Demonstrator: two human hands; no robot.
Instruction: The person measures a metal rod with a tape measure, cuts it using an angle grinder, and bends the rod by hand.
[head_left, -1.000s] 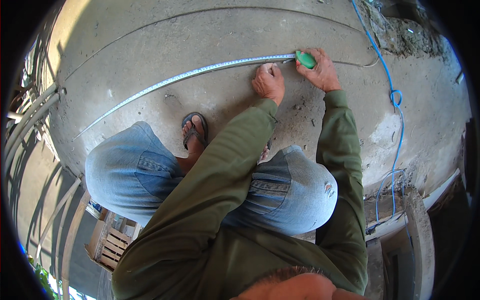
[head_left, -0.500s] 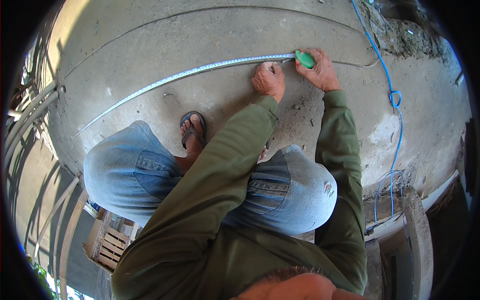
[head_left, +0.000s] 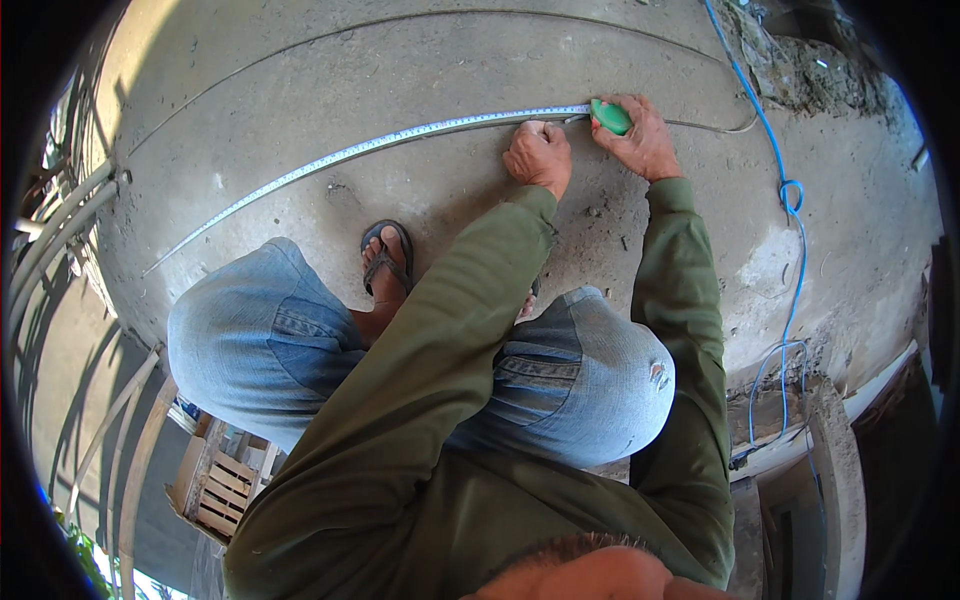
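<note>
Down on the floor [head_left: 450, 70], the tape [head_left: 400, 135] is stretched along a thin rod [head_left: 700, 127], green case [head_left: 612, 118] gripped in the right hand [head_left: 648, 142]. Left hand [head_left: 538, 156] is curled beside the rod; can't tell if it's pinching it. Looks like measuring; next move probably needs a steady case.

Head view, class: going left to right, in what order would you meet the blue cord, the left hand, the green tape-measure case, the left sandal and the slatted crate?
Slatted crate, left sandal, left hand, green tape-measure case, blue cord.
</note>
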